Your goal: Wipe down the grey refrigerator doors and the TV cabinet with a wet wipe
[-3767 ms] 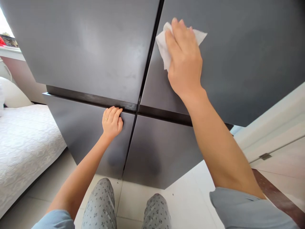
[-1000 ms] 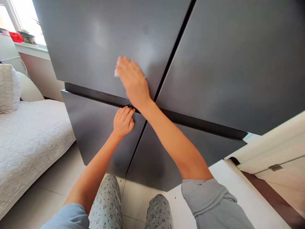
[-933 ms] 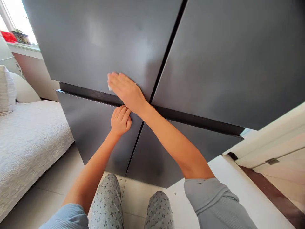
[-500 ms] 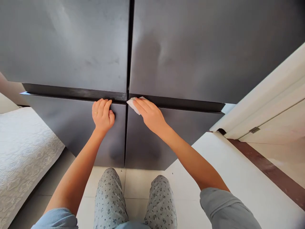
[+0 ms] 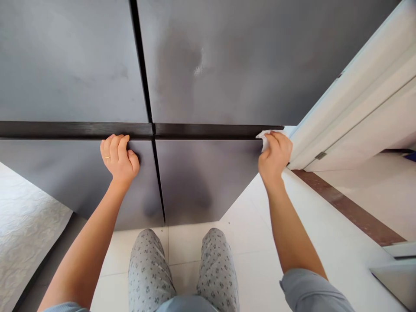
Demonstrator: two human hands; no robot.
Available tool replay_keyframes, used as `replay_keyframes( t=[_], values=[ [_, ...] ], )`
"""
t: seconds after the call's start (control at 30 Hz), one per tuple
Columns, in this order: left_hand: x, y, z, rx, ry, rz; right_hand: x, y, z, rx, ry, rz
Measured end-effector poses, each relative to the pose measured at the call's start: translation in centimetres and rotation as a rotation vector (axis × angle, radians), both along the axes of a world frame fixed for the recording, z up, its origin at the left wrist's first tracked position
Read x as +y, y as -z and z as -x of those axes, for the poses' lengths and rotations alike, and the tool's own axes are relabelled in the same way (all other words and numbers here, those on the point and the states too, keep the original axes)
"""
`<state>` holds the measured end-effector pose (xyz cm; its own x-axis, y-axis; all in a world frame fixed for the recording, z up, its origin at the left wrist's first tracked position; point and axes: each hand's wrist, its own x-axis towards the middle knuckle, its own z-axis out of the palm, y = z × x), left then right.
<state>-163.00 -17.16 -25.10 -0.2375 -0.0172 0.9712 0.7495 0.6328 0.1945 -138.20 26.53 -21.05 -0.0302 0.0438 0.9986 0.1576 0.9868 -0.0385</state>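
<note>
A dark grey refrigerator (image 5: pixel 208 182) with several doors fills the view ahead of me, a black recessed groove (image 5: pixel 201 131) running across it. My left hand (image 5: pixel 118 157) is hooked over the top edge of the lower left door (image 5: pixel 81 173), its fingertips hidden in the groove. A ring shows on one finger. At the groove's far right end, my right hand (image 5: pixel 275 155) grips a white wipe (image 5: pixel 261 136). The wipe lies over the top edge of the lower right door, partly covered by my fingers.
A white door frame (image 5: pixel 344 95) stands close on the right, above a brown threshold strip (image 5: pixel 344 203). On the left is a bed-like surface with a white quilted cover (image 5: pixel 29 229). My knees (image 5: pixel 182 268) are over the pale tiled floor (image 5: pixel 250 234).
My right hand has slid the wipe rightward along the groove, from the middle seam to the right end. My left hand keeps its hold on the door edge. The view has shifted right.
</note>
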Motion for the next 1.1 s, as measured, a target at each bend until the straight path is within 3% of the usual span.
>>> replay_keyframes(
  t=[0.07, 0.17, 0.27, 0.33, 0.43, 0.6, 0.7, 0.83, 1.0, 1.1],
  values=[
    [0.0, 0.0, 0.0, -0.02, 0.039, -0.014, -2.9, 0.0, 1.0, 0.026, 0.017, 0.075],
    [-0.4, 0.0, 0.2, 0.069, 0.069, 0.005, -11.1, -0.5, 4.5, -0.037, -0.078, 0.162],
    [-1.0, -0.1, 0.3, 0.182, 0.026, 0.067, -19.3, -1.4, 8.2, -0.238, -0.249, 0.053],
    [-1.2, -0.2, 0.2, 0.189, -0.004, 0.093, -21.8, -1.9, 9.5, -0.369, -0.339, -0.061],
    [-1.1, -0.4, 0.1, 0.145, -0.023, 0.085, -19.3, -2.0, 8.9, -0.367, -0.334, -0.08],
    [-0.7, -0.3, 0.1, 0.227, -0.04, 0.078, -8.3, -2.2, 5.0, 0.177, -0.008, 0.321],
    [-0.6, -0.4, 0.1, 0.26, -0.101, 0.068, -5.7, -2.4, 4.4, 0.297, 0.029, 0.397],
    [-0.7, -0.7, 0.1, 0.286, -0.119, 0.075, -9.4, -2.2, 6.3, 0.181, 0.04, 0.375],
    [-0.8, -0.9, 0.2, 0.378, -0.083, 0.069, -20.3, -2.0, 10.3, -0.103, -0.16, 0.291],
    [-1.1, -0.9, 0.4, 0.355, -0.094, 0.094, -25.8, -2.5, 12.2, -0.355, -0.188, 0.176]
  ],
)
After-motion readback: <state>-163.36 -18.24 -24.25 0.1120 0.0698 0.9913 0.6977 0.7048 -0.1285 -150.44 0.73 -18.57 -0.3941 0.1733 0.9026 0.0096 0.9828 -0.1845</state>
